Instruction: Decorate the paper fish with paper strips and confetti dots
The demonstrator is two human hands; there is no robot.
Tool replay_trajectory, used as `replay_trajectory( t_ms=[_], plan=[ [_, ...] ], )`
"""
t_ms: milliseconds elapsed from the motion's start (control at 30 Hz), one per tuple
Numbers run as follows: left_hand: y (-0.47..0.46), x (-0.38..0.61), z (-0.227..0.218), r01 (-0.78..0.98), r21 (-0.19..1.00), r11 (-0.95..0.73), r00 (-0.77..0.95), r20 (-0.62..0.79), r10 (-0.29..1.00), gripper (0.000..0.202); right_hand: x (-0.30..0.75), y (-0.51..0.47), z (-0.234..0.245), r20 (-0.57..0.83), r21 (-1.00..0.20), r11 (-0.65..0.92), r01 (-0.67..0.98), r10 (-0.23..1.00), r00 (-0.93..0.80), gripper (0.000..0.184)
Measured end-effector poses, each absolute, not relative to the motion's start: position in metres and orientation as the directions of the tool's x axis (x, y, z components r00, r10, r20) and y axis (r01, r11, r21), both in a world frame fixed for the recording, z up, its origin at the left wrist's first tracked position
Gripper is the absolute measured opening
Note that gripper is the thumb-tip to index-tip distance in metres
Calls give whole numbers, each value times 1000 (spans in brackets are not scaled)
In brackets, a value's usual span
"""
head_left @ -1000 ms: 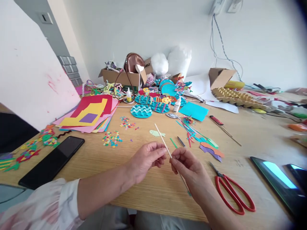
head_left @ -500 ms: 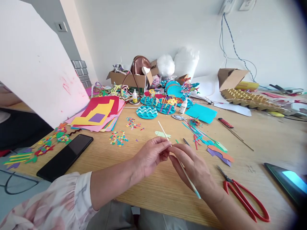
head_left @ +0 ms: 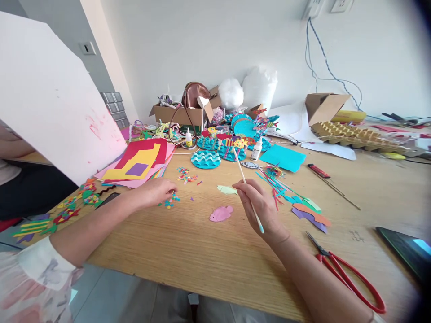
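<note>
My right hand (head_left: 261,207) pinches a thin wooden stick (head_left: 246,185) with a teal lower tip, held slanted above the wooden table (head_left: 215,255). A pink paper fish (head_left: 221,213) lies flat just left of that hand, and a pale green paper fish (head_left: 226,189) lies a little farther back. My left hand (head_left: 155,190) reaches left onto a small pile of coloured paper bits (head_left: 168,201), fingers curled down on them; what they pinch is hidden.
Red-handled scissors (head_left: 346,276) lie at the right front. Coloured paper strips (head_left: 286,193) sit beyond my right hand. A stack of paper sheets (head_left: 138,163), teal wave discs (head_left: 206,158), glue bottles, cardboard boxes (head_left: 182,114) and a white board (head_left: 50,103) crowd the back and left.
My left hand let go of the stick and moved left to the paper bits. My right hand keeps the stick, now farther from me. A pink fish now lies on the table.
</note>
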State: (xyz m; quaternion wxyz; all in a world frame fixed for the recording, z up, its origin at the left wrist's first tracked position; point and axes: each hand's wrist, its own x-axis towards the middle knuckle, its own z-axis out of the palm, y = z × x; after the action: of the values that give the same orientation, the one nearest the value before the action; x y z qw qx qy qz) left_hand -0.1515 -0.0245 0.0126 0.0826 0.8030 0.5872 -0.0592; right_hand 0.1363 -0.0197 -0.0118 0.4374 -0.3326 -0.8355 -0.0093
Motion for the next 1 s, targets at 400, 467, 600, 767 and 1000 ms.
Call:
replay_trajectory(
  t_ms=[400,467,600,767,1000],
  plan=[
    [8,-183,22,943,327,-66,161,-272,949,28,146,-14,-24,728,-307,744,593,585,-357,15],
    [8,-185,20,963,241,-122,194,-303,933,27,146,-14,-24,730,-303,749,590,580,-362,16],
    [3,-183,9,957,142,-255,288,-322,902,24,146,-14,-24,725,-298,740,602,586,-362,15],
    [-6,-180,-2,954,93,-285,300,-265,917,24,146,-15,-23,718,-302,744,597,589,-371,16],
    [-8,-181,-10,942,84,-324,335,-228,914,17,146,-14,-23,721,-300,742,600,588,-366,14]
  ],
)
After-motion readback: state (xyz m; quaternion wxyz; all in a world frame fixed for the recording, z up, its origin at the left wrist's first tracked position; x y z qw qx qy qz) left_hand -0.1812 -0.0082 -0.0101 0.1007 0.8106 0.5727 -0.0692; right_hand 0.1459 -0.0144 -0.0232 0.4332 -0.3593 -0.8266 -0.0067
